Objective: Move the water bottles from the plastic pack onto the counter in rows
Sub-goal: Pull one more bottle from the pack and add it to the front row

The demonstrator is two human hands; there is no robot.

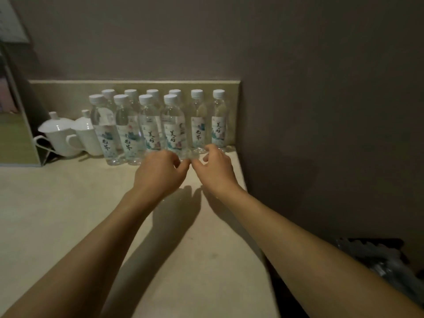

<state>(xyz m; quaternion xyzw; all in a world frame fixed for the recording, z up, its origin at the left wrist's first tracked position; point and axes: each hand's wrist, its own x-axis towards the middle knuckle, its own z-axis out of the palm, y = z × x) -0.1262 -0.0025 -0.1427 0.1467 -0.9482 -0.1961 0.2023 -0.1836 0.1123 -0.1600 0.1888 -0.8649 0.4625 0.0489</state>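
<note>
The counter (57,203) is running back to a low tiled ledge (137,84) against the wall and is ending on the right at a straight edge beside a dark wall (332,134). Open surface is lying in front of the bottles, wide on the left and narrowing toward the right edge.

Ten water bottles (171,127) are standing upright at the back in two rows: six against the ledge, four in front of them on the left side. Room is showing in the front row before the two rightmost back bottles. Two white lidded cups (60,134) are sitting just left of the bottles, beside a standing card (16,134).

The left hand (158,173) and right hand (215,168) are hovering close together near the front bottles' bases, fingers curled inward, fingertips nearly meeting. I cannot tell whether they are pinching anything.

The crumpled plastic pack (378,260) is lying low on the right, beyond the counter's edge.
</note>
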